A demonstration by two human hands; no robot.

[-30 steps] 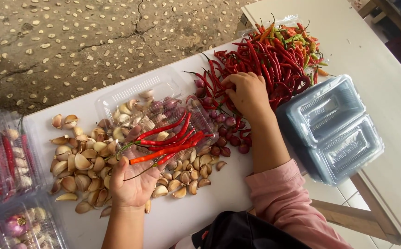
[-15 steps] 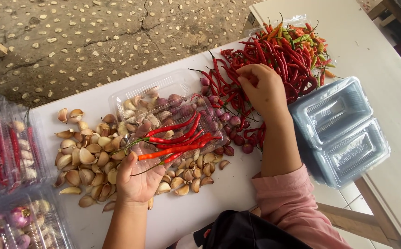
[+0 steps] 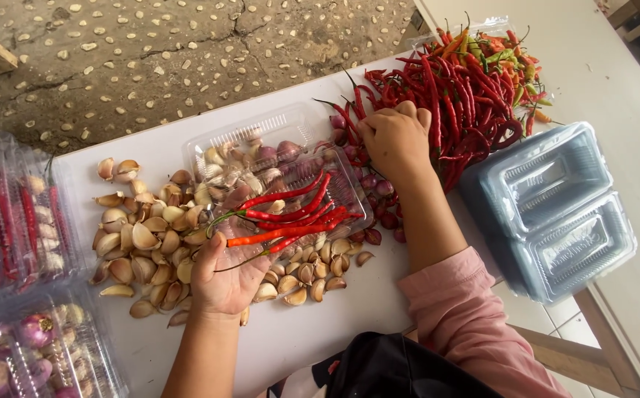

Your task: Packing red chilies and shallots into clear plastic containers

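My left hand (image 3: 224, 278) lies palm up under the near corner of a clear plastic container (image 3: 240, 140) and grips it. The container holds garlic cloves, shallots and a few long red chilies (image 3: 290, 217). My right hand (image 3: 397, 141) reaches across to the edge of a big pile of red chilies (image 3: 475, 88). Its fingers curl down into the pile, and what they grip is hidden. Loose shallots (image 3: 379, 200) lie just below that hand. Garlic cloves (image 3: 139, 243) are spread on the white table (image 3: 313, 335) around my left hand.
A stack of empty clear containers (image 3: 556, 214) stands at the right edge. Filled clear containers (image 3: 18, 221) with chilies, garlic and shallots (image 3: 33, 343) sit at the left. A pebbled floor (image 3: 150, 51) lies beyond the table's far edge.
Little differs. My right hand stays at the chili pile with its fingers working in it. My left hand keeps hold of the container.
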